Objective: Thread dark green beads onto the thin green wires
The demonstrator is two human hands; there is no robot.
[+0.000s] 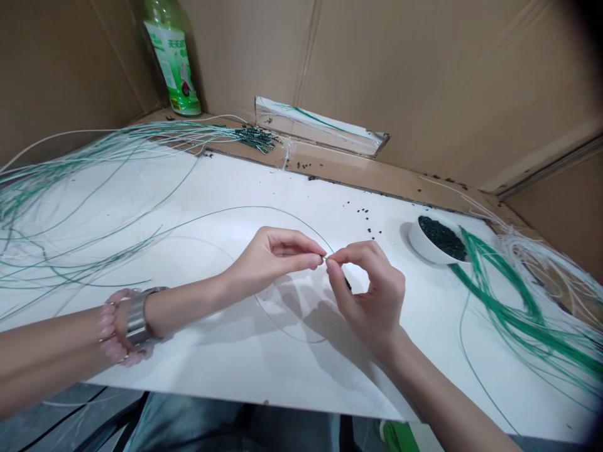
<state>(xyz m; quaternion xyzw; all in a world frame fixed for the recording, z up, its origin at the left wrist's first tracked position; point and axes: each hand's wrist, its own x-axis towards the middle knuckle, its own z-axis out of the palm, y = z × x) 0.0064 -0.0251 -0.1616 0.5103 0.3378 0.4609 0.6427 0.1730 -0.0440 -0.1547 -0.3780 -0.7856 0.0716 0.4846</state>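
My left hand (282, 256) is closed in a pinch on a small dark piece (323, 257) at its fingertips. My right hand (372, 285) meets it almost tip to tip, thumb and forefinger pinched where a thin green wire (264, 207) comes in. That wire arcs over the white table from the left. A fainter pale wire (287, 334) loops below both hands. Fingertips hide how the dark piece and wires meet. Under the right hand, a little dark clump (348, 284) partly shows.
A white bowl (424, 246) of small dark pieces stands right, beside a green wire bundle (494, 301) and white wires (541, 251). Wires with dark ends (258, 138) lie back left, near a green bottle (174, 69). Cardboard walls (400, 81) enclose the white tabletop (226, 364).
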